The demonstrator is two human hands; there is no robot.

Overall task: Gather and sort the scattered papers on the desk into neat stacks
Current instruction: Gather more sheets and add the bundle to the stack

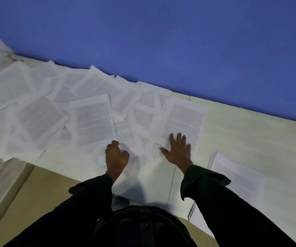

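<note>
Papers (pixel 58 111) lie scattered and overlapping across the white bench (pixel 250 132), from its left end toward the middle, up to the back edge under the blue wall (pixel 161 32). The right hand (pixel 178 150) is spread flat, fingers splayed, pressing the bottom of a printed sheet (pixel 184 118). The left hand (pixel 116 155) is curled, fingertips bent onto the sheets near the front edge. A separate neat stack (pixel 236 175) sits by the front edge, right of the dark sleeve (pixel 224 202).

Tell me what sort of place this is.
Probably an office or study room: printed papers lie scattered across a pale desk set against a plain blue wall, with a neater stack started at one side.
</note>
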